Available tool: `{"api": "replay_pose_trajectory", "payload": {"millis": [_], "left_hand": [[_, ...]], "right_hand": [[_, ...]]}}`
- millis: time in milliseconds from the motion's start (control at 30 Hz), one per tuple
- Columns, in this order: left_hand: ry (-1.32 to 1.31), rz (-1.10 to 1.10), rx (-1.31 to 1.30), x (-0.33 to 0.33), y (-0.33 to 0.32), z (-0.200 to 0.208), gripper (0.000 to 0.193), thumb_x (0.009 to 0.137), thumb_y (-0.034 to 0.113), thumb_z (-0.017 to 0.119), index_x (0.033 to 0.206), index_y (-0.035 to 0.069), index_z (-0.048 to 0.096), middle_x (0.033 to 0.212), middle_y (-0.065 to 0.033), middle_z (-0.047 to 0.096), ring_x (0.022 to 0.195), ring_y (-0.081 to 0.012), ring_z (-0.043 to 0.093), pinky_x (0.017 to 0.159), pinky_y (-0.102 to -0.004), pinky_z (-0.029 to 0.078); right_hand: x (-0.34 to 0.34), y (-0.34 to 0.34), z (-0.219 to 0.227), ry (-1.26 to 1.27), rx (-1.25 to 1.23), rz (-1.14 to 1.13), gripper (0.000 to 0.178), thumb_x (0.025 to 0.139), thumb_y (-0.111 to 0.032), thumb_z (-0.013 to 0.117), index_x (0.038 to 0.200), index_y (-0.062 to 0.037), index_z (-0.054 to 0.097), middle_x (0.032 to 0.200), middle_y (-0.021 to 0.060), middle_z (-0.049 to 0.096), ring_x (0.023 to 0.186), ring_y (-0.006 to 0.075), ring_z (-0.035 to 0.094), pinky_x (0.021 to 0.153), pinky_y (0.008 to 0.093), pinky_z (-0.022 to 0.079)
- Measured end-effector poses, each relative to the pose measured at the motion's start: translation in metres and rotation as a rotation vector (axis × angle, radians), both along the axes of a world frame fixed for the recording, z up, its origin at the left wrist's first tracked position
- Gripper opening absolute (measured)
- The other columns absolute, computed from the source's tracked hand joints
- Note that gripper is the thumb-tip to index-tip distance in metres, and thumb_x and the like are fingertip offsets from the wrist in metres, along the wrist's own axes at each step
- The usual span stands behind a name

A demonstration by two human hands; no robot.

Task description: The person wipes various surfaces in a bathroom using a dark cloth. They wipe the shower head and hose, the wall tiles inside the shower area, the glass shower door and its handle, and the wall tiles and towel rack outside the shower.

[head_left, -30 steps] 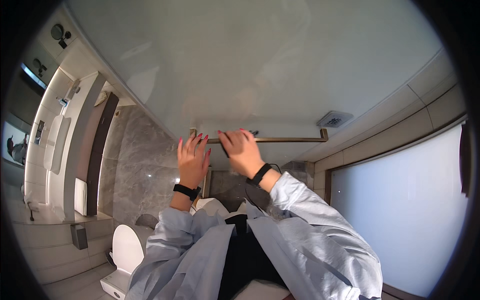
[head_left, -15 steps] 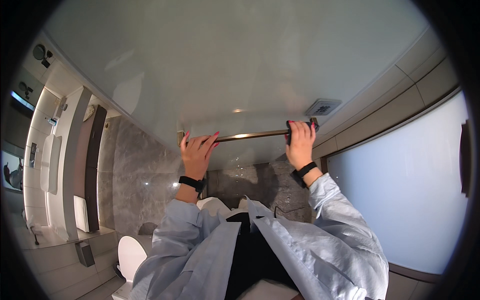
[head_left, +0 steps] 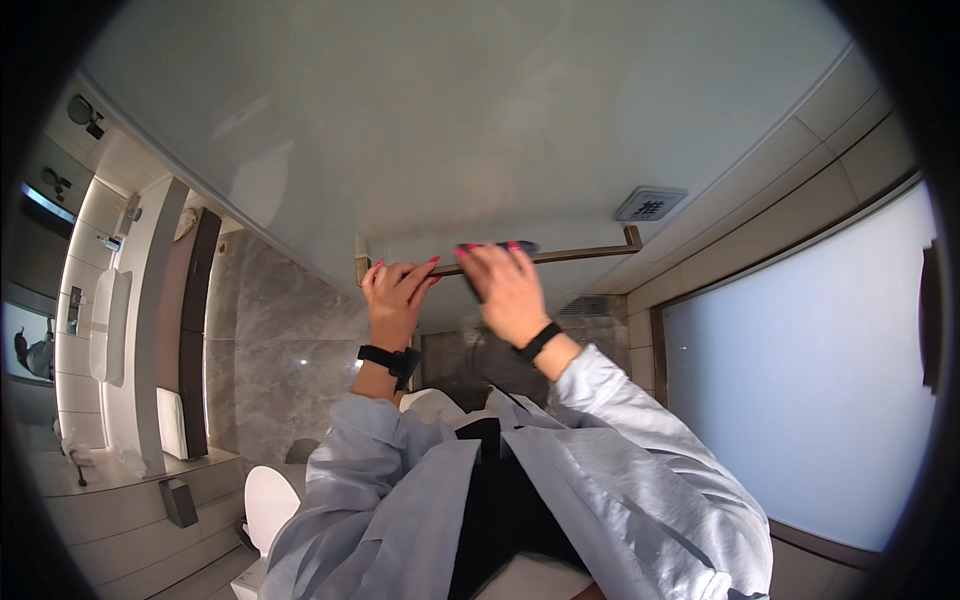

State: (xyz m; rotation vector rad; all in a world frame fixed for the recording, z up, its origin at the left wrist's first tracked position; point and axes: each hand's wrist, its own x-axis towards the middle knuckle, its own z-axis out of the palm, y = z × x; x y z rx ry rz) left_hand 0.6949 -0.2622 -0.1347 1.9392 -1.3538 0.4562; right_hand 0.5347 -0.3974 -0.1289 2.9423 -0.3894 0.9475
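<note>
The left hand (head_left: 398, 295) was loosely curled over the metal bar (head_left: 590, 255), probably steadying it; rightward of that grip, the right hand (head_left: 514, 302) was closed round a dark cloth (head_left: 526, 246), seemingly straddling the bar

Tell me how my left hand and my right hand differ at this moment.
Your left hand is at the left end of the metal bar; your right hand is nearer its middle. The right hand has a dark item against it, while none shows at the left hand. The left hand looks fairly crisp, the right hand slightly blurred. Both have red nails and a black wristband.
</note>
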Motion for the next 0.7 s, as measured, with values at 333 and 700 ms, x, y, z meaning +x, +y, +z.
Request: {"api": "replay_pose_trajectory", "payload": {"millis": [333,700], "left_hand": [[0.035,-0.005,0.049,0.001,0.002,0.000,0.030,0.082,0.017,0.073,0.111,0.022,0.072,0.094,0.0033,0.062,0.093,-0.0154,0.057,0.104,-0.0423,0.030],[-0.017,-0.048,0.200,0.002,0.014,0.003,0.049,0.076,0.014,0.075,0.123,0.016,0.063,0.110,-0.0019,0.063,0.107,-0.0221,0.056,0.107,-0.0443,0.029]], "right_hand": [[-0.109,-0.099,-0.009,-0.057,0.071,-0.298,0.066,0.065,0.000,0.061,0.130,-0.0083,0.050,0.129,0.0098,0.053,0.131,0.0297,0.043,0.112,0.0562,0.022],[0.045,0.042,-0.018,-0.105,0.138,-0.090,0.053,0.081,-0.013,0.054,0.134,-0.0079,0.050,0.130,0.0082,0.052,0.129,0.0266,0.045,0.111,0.0528,0.020]]}}
